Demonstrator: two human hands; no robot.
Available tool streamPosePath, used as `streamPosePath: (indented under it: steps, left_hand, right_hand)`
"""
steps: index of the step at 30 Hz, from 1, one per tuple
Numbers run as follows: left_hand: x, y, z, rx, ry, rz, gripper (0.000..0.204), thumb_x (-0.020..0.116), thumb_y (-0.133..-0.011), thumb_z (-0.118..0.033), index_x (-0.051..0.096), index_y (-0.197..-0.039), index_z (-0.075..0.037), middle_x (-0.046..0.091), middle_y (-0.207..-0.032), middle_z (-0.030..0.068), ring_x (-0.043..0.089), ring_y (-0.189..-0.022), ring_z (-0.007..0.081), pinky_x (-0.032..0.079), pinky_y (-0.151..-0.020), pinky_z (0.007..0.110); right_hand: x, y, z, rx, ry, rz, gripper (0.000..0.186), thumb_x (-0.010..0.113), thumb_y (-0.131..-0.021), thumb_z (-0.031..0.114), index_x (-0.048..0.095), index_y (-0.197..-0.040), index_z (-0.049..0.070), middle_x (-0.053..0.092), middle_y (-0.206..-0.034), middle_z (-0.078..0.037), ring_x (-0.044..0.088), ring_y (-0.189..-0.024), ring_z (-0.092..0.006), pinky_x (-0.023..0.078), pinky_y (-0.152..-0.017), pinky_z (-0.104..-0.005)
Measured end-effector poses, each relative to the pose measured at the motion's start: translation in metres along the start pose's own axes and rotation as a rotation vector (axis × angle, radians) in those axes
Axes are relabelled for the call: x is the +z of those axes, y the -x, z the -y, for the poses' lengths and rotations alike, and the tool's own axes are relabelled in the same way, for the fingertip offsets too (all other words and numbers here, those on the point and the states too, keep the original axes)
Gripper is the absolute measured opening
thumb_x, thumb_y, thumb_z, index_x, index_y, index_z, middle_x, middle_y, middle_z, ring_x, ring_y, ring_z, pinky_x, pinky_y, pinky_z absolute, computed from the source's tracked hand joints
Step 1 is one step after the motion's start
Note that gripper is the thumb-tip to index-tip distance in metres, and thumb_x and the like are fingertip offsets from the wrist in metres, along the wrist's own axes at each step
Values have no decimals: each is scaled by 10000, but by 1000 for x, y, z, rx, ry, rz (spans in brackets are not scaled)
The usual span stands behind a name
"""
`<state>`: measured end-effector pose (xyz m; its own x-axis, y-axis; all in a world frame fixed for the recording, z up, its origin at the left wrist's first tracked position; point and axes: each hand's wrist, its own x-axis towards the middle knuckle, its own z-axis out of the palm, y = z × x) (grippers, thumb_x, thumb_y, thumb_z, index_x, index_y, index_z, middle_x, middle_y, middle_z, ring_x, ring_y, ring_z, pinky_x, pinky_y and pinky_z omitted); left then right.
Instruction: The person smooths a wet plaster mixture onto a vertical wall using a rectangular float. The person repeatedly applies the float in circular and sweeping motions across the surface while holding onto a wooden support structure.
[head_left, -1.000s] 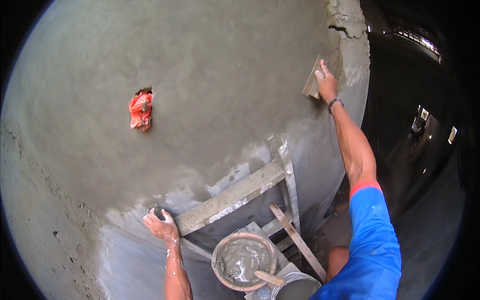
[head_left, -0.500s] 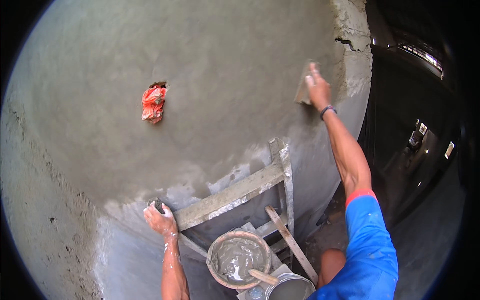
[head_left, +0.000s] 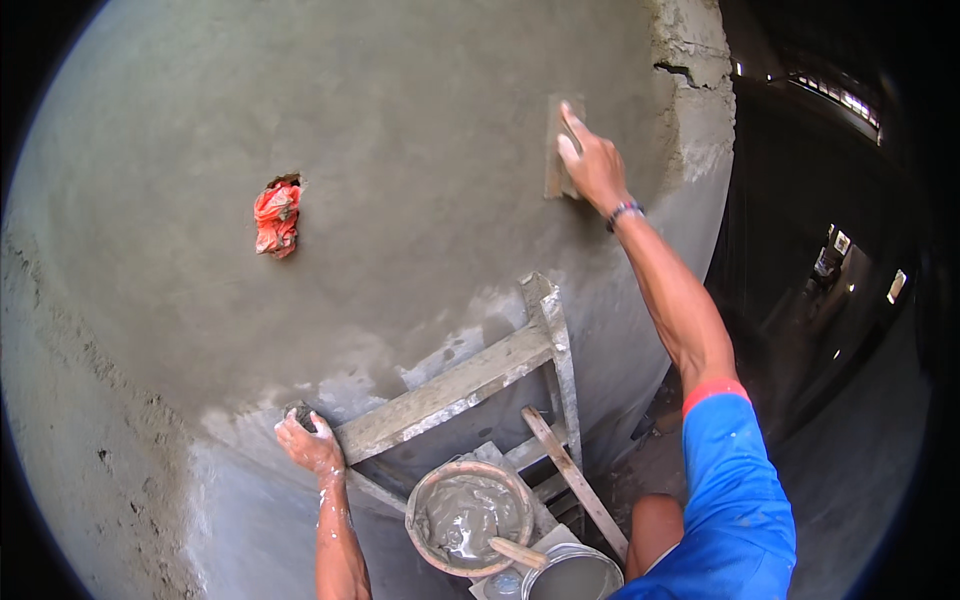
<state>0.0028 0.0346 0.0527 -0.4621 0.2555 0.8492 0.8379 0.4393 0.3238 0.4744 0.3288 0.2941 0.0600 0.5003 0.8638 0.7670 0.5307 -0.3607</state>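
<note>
My right hand [head_left: 597, 172] grips a flat rectangular plastering float [head_left: 553, 160] against the wet grey wall [head_left: 420, 170], near its rough right edge. The index finger lies stretched along the float's back. My left hand [head_left: 312, 445], spotted with white, is lower on the left, by the end of a mortar-caked wooden trestle [head_left: 450, 385]. Its fingers close round a dark grey lump [head_left: 303, 415]; whether this is loose or part of the trestle, I cannot tell. A round bowl [head_left: 412, 515] of wet mortar [head_left: 465, 510] stands below, with a wooden handle [head_left: 518, 552] across its rim.
Crumpled red plastic [head_left: 277, 220] sticks out of a hole in the wall. A bucket [head_left: 572, 578] of grey liquid stands beside the bowl. One wooden plank [head_left: 575, 485] leans at the trestle's right. The wall's broken edge [head_left: 700, 90] borders a dark space on the right.
My right hand has moved the float left and slightly up the wall, away from the broken edge. My left hand stays at the trestle's end. The whole view has shifted slightly.
</note>
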Motion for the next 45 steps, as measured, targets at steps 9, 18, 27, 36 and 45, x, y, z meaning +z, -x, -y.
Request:
streamPosePath:
  steps: [9, 18, 27, 36, 45]
  left_hand:
    - [-6, -1, 2, 15, -13, -9, 386, 753, -785, -94, 597, -1133, -38, 580, -1086, 185, 548, -1077, 400, 462, -917, 495]
    - [-4, -1, -8, -32, -16, 8, 395, 754, -784, -107, 588, -1135, -35, 573, -1086, 182, 550, -1075, 391, 458, -916, 493]
    - [-1, -2, -7, -16, 50, 12, 390, 759, -771, -108, 601, -1119, -30, 572, -1098, 195, 543, -1083, 404, 454, -922, 496]
    - [1, 5, -8, 13, 11, -7, 386, 759, -770, -96, 596, -1113, -28, 563, -1080, 191, 541, -1062, 405, 457, -899, 505]
    - [0, 1, -8, -31, 29, 11, 387, 753, -780, -102, 592, -1126, -38, 569, -1085, 180, 544, -1077, 397, 460, -904, 504]
  right_hand:
    - [12, 5, 14, 77, -154, -54, 534, 609, -942, 267, 496, -1461, 214, 665, -1128, -242, 646, -1004, -440, 533, -882, -475]
    - [48, 100, -21, -28, -44, 81, 610, 644, -896, 233, 471, -1481, 223, 681, -854, -230, 661, -799, -422, 530, -737, -527]
    - [3, -17, 10, -14, -31, -54, 564, 614, -917, 289, 487, -1465, 247, 688, -897, -251, 661, -859, -444, 528, -772, -529]
    - [34, 70, -43, 26, -67, 34, 612, 628, -908, 281, 447, -1493, 260, 691, -963, -257, 658, -908, -455, 528, -818, -531]
    - [32, 64, -40, 62, -63, 5, 578, 604, -927, 274, 462, -1485, 232, 686, -936, -258, 653, -890, -454, 525, -799, -526]
